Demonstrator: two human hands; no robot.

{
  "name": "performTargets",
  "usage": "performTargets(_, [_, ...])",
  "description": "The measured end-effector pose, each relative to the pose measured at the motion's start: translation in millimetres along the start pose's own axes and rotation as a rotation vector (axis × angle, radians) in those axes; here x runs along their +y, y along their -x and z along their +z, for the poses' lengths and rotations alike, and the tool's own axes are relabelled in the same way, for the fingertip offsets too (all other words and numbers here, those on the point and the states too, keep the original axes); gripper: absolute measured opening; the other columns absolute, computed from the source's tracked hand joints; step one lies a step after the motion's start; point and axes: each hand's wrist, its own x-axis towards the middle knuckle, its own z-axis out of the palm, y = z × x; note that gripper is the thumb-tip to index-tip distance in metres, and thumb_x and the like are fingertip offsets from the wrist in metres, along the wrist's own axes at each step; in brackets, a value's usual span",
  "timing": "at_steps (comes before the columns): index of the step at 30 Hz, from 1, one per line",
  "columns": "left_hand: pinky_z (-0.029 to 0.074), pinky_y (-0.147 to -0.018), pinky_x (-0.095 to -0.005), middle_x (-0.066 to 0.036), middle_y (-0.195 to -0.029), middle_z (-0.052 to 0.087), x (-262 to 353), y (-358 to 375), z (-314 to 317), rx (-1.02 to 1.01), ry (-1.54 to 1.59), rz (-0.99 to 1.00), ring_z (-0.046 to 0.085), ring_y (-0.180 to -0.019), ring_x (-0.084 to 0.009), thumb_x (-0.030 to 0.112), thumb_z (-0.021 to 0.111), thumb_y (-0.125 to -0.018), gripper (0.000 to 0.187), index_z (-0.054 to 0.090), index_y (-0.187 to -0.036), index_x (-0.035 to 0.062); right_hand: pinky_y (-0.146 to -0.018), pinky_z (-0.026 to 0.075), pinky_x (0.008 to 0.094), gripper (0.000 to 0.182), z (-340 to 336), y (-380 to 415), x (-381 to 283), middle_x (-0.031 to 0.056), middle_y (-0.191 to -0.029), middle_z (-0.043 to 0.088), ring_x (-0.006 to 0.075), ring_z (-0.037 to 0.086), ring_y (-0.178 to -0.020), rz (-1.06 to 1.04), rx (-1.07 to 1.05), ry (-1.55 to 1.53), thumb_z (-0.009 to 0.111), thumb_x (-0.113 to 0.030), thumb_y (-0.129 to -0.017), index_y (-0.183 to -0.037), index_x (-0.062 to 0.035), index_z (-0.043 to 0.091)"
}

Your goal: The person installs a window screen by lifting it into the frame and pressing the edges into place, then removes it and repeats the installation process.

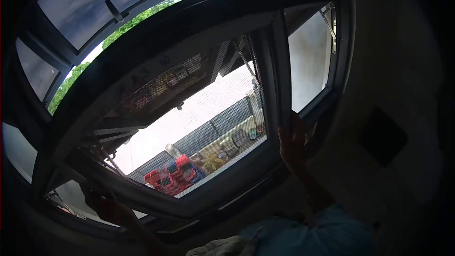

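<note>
A dark framed mesh screen (279, 80) stands tilted in front of a window opening. At its lower left corner, my left hand (106, 206) is closed on the frame, its fingers in shadow. My right hand (292, 142) grips the right side of the same frame, low down, with the fingers wrapped round the edge. Through the mesh, red and blue crates (173, 175) and a fence (208, 130) show outside. Faint handwriting runs along the frame's upper bar.
Window panes with a dark handle (113, 10) are at the upper left. Metal stay arms (330, 23) show at the right pane, and another at the lower left. A dark square (383, 136) is on the wall at right.
</note>
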Motion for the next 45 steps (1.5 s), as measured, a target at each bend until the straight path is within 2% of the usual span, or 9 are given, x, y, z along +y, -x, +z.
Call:
performTargets(2, [0.048, -0.081, -0.0332, -0.011, -0.115, 0.057, 6.1, 3.7, 13.9, 0.118, -0.138, 0.145, 0.058, -0.102, -0.0235, 0.017, 0.065, -0.086, 0.036, 0.058, -0.117, 0.0011, -0.089, 0.042, 0.0373, 0.043, 12.3, -3.6, 22.5, 0.0124, -0.113, 0.054, 0.025, 0.052, -0.103, 0.052, -0.009, -0.139, 0.063, -0.016, -0.084, -0.123, -0.0007, 0.051])
performTargets(3, [0.046, -0.082, -0.0325, -0.009, -0.11, 0.057, -3.8, 8.3, 17.0, 0.083, 0.023, 0.065, 0.058, -0.098, -0.024, 0.016, 0.069, -0.082, 0.039, 0.057, -0.115, 0.0, -0.087, 0.042, 0.0368, 0.041, 9.1, -11.2, 11.0, 0.0119, -0.112, 0.054, 0.0243, 0.052, -0.102, 0.131, -0.051, -0.111, 0.063, -0.017, -0.085, -0.121, -0.0001, 0.052])
performTargets(4, [0.044, -0.083, -0.0331, -0.008, -0.106, 0.056, 7.7, 7.7, 20.5, 0.118, -0.11, 0.07, 0.057, -0.098, -0.0239, 0.018, 0.071, -0.08, 0.043, 0.056, -0.116, 0.0006, -0.085, 0.044, 0.0365, 0.039, 10.3, -15.3, 22.5, 0.0127, -0.113, 0.054, 0.0239, 0.052, -0.102, -0.119, -0.014, 0.001, 0.062, -0.019, -0.087, -0.119, 0.0006, 0.052])
performTargets(12, [0.039, -0.092, -0.0338, -0.011, -0.115, 0.043, 12.5, 7.2, 22.4, 0.127, 0.025, 0.043, 0.045, -0.109, -0.0248, 0.012, 0.07, -0.075, 0.05, 0.049, -0.12, 0.0014, -0.083, 0.047, 0.0404, 0.024, 18.2, -20.0, 42.7, 0.0175, -0.121, 0.053, 0.0311, 0.053, -0.105, -0.046, -0.089, 0.098, 0.056, -0.018, -0.091, -0.101, 0.0042, 0.058])
performTargets(16, [0.037, -0.092, -0.0452, -0.021, -0.11, 0.047, 1.5, 8.2, 13.2, 0.081, -0.046, 0.14, 0.042, -0.108, -0.0346, 0.011, 0.067, -0.07, 0.071, 0.039, -0.133, -0.0054, -0.084, 0.046, 0.0383, 0.023, 23.8, -14.3, 45.8, 0.0172, -0.123, 0.052, 0.0308, 0.052, -0.106, -0.158, -0.037, 0.166, 0.057, -0.017, -0.091, -0.098, 0.0047, 0.059])
performTargets(17, [0.037, -0.091, -0.0447, -0.022, -0.114, 0.044, -2.2, 9.3, 12.7, 0.043, -0.03, 0.122, 0.041, -0.107, -0.0345, 0.011, 0.067, -0.07, 0.07, 0.039, -0.132, -0.0059, -0.082, 0.047, 0.0375, 0.022, 23.4, -16.4, 57.6, 0.0168, -0.123, 0.052, 0.0304, 0.053, -0.105, -0.089, -0.065, 0.149, 0.057, -0.016, -0.09, -0.1, 0.004, 0.059])
performTargets(20, [0.037, -0.09, -0.0398, -0.015, -0.115, 0.043, -4.1, 10.8, 13.0, 0.04, -0.02, 0.097, 0.041, -0.107, -0.0275, 0.007, 0.071, -0.067, 0.068, 0.044, -0.128, -0.006, -0.072, 0.048, 0.0325, 0.036, 27.6, -23.6, 87.1, 0.0126, -0.112, 0.054, 0.0212, 0.055, -0.089, -0.319, 0.017, 0.158, 0.058, -0.017, -0.091, -0.123, -0.0015, 0.052])
performTargets(25, [0.034, -0.087, -0.0414, -0.018, -0.116, 0.037, -21.9, 6.9, 5.8, 0.013, 0.092, 0.332, 0.037, -0.106, -0.0295, 0.017, 0.077, -0.068, 0.083, 0.035, -0.136, -0.0084, -0.075, 0.048, 0.0316, 0.038, 22.8, -31.6, 67.2, 0.0132, -0.119, 0.051, 0.0223, 0.054, -0.093, -0.145, -0.044, 0.039, 0.057, -0.017, -0.092, -0.126, -0.0016, 0.049])
performTargets(45, [0.032, -0.091, -0.0422, -0.016, -0.116, 0.042, -41.8, -1.3, 6.6, -0.038, 0.309, 0.305, 0.037, -0.108, -0.03, 0.025, 0.08, -0.069, 0.076, 0.046, -0.129, -0.0073, -0.081, 0.046, 0.0357, 0.04, 17.6, -14.0, 33.2, 0.0134, -0.115, 0.054, 0.0239, 0.054, -0.096, -0.055, -0.087, 0.198, 0.055, -0.023, -0.092, -0.126, -0.0027, 0.049])
